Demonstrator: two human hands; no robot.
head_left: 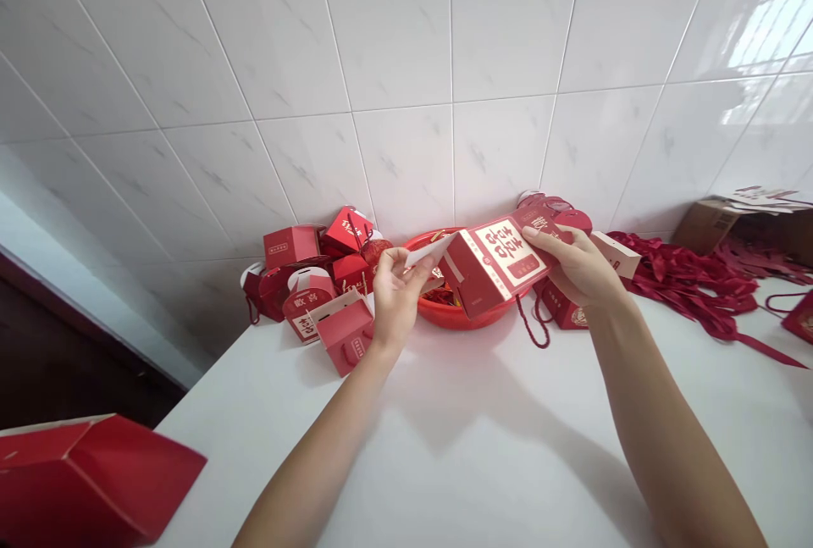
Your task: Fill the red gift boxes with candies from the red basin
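A red paper gift box [508, 256] with white panels and gold lettering is held tilted above the table. My right hand [575, 264] is closed around its upper right end, thumb on the front face. At the box's left end, my left hand [400, 290] pinches a white-sided flap [432, 250] between thumb and fingers. A dark red cord handle [534, 329] hangs below the box. Behind and beneath it stands a red plastic basin [461, 317] with red and gold items inside, partly hidden by the box and my left hand.
Several red gift boxes [292, 247] are clustered left of the basin. Dark red ribbons [686, 285] lie in a heap on the right, near a cardboard box [708, 226]. A large red box [107, 480] occupies the near left corner. White tiled wall [406, 150] rises behind the white table [445, 463].
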